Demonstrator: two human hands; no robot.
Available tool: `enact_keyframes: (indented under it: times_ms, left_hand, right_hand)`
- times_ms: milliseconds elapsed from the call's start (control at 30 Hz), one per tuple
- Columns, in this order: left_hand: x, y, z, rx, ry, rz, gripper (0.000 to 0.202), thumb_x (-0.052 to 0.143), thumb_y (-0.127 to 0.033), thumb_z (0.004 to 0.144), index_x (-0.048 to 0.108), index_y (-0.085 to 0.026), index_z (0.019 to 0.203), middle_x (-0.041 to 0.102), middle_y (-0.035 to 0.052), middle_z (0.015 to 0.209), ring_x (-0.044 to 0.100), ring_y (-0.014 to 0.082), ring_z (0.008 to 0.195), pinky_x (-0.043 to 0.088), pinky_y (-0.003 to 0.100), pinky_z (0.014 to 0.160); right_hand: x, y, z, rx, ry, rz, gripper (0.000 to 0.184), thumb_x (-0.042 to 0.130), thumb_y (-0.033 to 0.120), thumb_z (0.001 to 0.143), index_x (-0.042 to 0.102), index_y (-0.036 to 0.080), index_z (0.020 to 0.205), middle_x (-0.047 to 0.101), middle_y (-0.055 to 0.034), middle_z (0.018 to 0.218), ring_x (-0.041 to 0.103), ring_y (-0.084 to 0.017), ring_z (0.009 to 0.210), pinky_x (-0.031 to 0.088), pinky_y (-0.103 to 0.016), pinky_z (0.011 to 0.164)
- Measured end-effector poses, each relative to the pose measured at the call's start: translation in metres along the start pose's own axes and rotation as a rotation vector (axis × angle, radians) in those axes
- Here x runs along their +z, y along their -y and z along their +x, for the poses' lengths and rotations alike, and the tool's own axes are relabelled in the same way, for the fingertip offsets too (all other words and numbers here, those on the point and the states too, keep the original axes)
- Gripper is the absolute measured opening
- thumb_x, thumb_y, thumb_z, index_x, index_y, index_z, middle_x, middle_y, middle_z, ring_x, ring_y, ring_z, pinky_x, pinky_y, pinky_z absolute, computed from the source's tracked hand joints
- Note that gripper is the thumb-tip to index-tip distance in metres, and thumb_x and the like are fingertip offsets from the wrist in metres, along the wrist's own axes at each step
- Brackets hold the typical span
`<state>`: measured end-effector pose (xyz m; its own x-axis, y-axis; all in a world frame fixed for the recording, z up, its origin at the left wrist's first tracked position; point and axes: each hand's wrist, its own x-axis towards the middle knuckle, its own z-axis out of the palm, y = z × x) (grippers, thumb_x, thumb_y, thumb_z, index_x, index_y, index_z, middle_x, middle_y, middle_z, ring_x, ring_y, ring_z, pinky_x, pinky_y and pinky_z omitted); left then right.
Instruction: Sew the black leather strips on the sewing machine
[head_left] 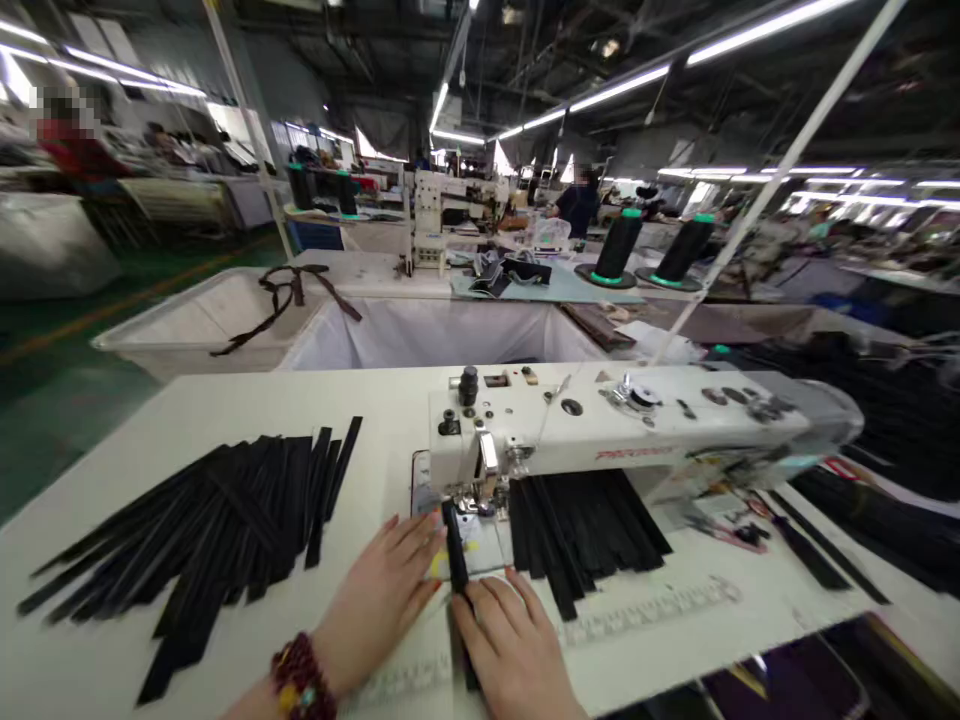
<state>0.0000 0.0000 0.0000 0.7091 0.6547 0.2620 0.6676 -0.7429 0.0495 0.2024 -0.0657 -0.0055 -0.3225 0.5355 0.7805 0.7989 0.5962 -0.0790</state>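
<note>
A narrow black strap (454, 548) lies on the needle plate under the presser foot (472, 500) of a white sewing machine (615, 425). My left hand (382, 595) rests flat beside the strap on its left, fingers stretched toward the foot. My right hand (510, 640) presses on the strap's near end, fingers extended along it. A beaded bracelet (300, 685) is on my left wrist.
A fanned pile of black straps (217, 520) lies on the table at left. Another stack of straps (585, 525) sits under the machine arm at right. A white bin (217, 320) holds dark strips beyond the table. Two black thread cones (619, 245) stand farther back. Other workers sit at distant stations.
</note>
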Motion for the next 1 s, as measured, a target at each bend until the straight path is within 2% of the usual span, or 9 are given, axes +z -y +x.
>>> enact_keyframes:
  times_ms: [167,300,600,667,733,800,867,933,1000]
  left_hand:
    - [0.007,0.003,0.008,0.018,-0.002,-0.054,0.040,0.057,-0.027,0.098,0.057,-0.020,0.137,0.061,0.0098,0.143,0.058,0.0273,0.130,0.048,0.052,0.109]
    - [0.009,0.002,0.010,0.029,0.006,-0.037,0.039,0.058,-0.027,0.096,0.059,-0.019,0.135,0.060,0.0106,0.144,0.056,0.0289,0.132,0.048,0.054,0.109]
    - [0.003,0.004,0.015,0.069,-0.009,-0.050,0.034,0.054,-0.025,0.098,0.062,-0.017,0.131,0.062,0.0120,0.142,0.056,0.0268,0.132,0.048,0.047,0.111]
    - [0.003,0.003,0.015,0.074,-0.016,-0.054,0.034,0.054,-0.026,0.099,0.062,-0.017,0.131,0.062,0.0126,0.140,0.056,0.0272,0.132,0.049,0.047,0.111]
    - [0.004,0.003,0.013,0.060,-0.027,-0.063,0.036,0.056,-0.028,0.098,0.062,-0.016,0.132,0.063,0.0133,0.140,0.057,0.0281,0.131,0.050,0.047,0.110]
    - [0.006,0.002,0.012,0.035,-0.045,-0.083,0.039,0.057,-0.030,0.097,0.061,-0.016,0.134,0.061,0.0133,0.142,0.057,0.0282,0.131,0.050,0.047,0.109]
    - [0.009,0.002,0.011,0.021,-0.064,-0.097,0.041,0.058,-0.031,0.097,0.060,-0.017,0.135,0.060,0.0129,0.143,0.057,0.0281,0.131,0.050,0.047,0.109]
    - [0.010,0.001,0.010,0.021,-0.072,-0.086,0.041,0.057,-0.033,0.097,0.061,-0.017,0.135,0.061,0.0130,0.142,0.058,0.0284,0.130,0.051,0.048,0.109]
    - [0.011,-0.001,0.011,0.021,-0.065,-0.055,0.043,0.058,-0.039,0.098,0.062,-0.016,0.133,0.062,0.0145,0.140,0.060,0.0299,0.127,0.052,0.049,0.107]
  right_hand:
    - [0.006,0.001,-0.007,0.000,0.018,-0.011,0.048,0.026,0.017,0.109,0.072,0.014,0.094,0.071,-0.0054,0.088,0.061,-0.018,0.090,0.024,-0.038,0.119]
    - [0.005,0.001,-0.007,0.015,0.026,-0.009,0.045,0.029,0.014,0.108,0.072,0.015,0.094,0.072,-0.0044,0.087,0.062,-0.017,0.088,0.024,-0.038,0.120]
    - [0.003,0.002,-0.009,0.005,0.086,0.020,0.040,0.031,0.014,0.106,0.070,0.013,0.101,0.071,-0.0057,0.089,0.062,-0.018,0.089,0.021,-0.042,0.121]
    - [-0.001,-0.002,-0.012,0.004,0.121,0.052,0.032,0.039,0.021,0.106,0.070,0.014,0.104,0.072,-0.0054,0.092,0.063,-0.019,0.090,0.019,-0.043,0.121]
    - [-0.008,-0.008,-0.015,0.002,0.191,0.073,0.033,0.047,0.036,0.104,0.067,0.012,0.113,0.073,-0.0076,0.104,0.063,-0.021,0.100,0.016,-0.042,0.122]
    - [-0.016,-0.015,-0.020,0.003,0.294,0.032,0.056,0.050,0.056,0.099,0.061,0.008,0.128,0.069,-0.0129,0.125,0.058,-0.025,0.119,0.013,-0.041,0.123]
    - [-0.021,-0.021,-0.025,0.018,0.383,-0.052,0.076,0.051,0.067,0.094,0.054,0.006,0.138,0.060,-0.0159,0.140,0.048,-0.029,0.133,0.011,-0.043,0.123]
    - [-0.022,-0.023,-0.029,0.036,0.433,-0.106,0.080,0.054,0.070,0.091,0.053,0.008,0.141,0.056,-0.0152,0.145,0.045,-0.031,0.136,0.010,-0.047,0.122]
    - [-0.021,-0.022,-0.033,0.052,0.439,-0.130,0.074,0.055,0.067,0.091,0.055,0.010,0.139,0.057,-0.0139,0.144,0.046,-0.032,0.135,0.010,-0.049,0.120]
